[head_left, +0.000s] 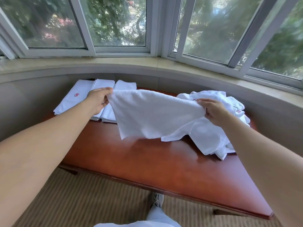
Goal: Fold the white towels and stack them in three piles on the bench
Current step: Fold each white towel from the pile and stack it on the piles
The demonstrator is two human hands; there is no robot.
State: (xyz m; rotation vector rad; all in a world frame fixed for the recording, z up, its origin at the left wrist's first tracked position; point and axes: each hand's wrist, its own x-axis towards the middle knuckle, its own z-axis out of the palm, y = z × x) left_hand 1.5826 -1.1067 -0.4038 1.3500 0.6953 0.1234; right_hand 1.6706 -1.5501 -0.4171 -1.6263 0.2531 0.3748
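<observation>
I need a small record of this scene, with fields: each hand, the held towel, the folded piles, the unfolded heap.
left hand: pinches the towel's left corner
right hand: grips the towel's right corner
held towel: spread, raised over the bench
folded piles: three, side by side, far left
unfolded heap: on the right

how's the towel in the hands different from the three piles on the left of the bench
The held towel is spread open in the air, pinched by the left hand and right hand; the three piles lie folded flat on the bench. Both are white.
</observation>
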